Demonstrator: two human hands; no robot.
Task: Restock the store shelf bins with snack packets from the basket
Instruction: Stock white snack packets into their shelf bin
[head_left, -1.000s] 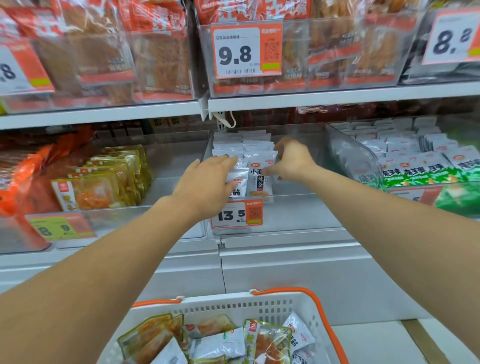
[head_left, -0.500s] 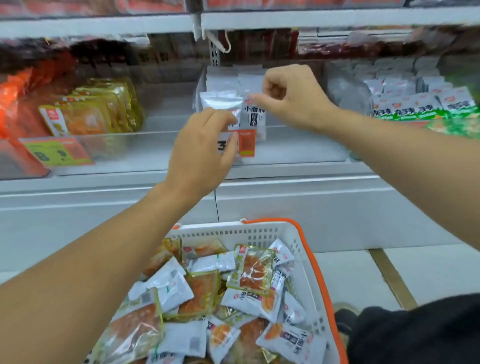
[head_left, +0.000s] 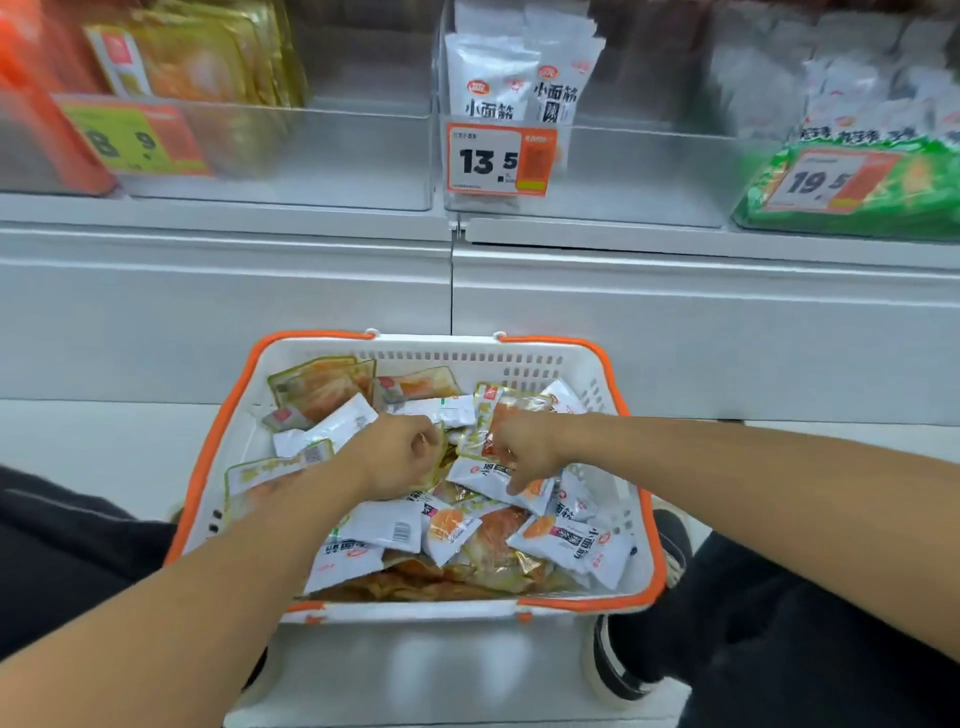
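A white basket with an orange rim (head_left: 647, 519) stands on the floor below me, full of white, clear orange and yellow-edged snack packets. Both my hands are down inside it. My left hand (head_left: 400, 452) is curled into a fist over the packets, beside a yellow-edged packet (head_left: 470, 441); what it holds, if anything, is hidden. My right hand (head_left: 524, 449) hooks its fingers down onto a white packet (head_left: 488, 480) and pinches its edge. Above, the clear shelf bin (head_left: 623, 171) with the 13.5 tag (head_left: 498, 158) holds upright white packets (head_left: 493, 78).
The bin at left holds yellow packets (head_left: 208, 62) behind an 8.9 tag (head_left: 130, 137). At right, green packets (head_left: 857, 208) sit behind a 19.5 tag. A white shelf base panel (head_left: 675, 332) rises behind the basket. My dark trousers and a shoe (head_left: 618, 670) flank it.
Both hands left the 13.5 bin and dropped into the basket. My view tilted down, so the upper shelves are gone and the whole basket shows.
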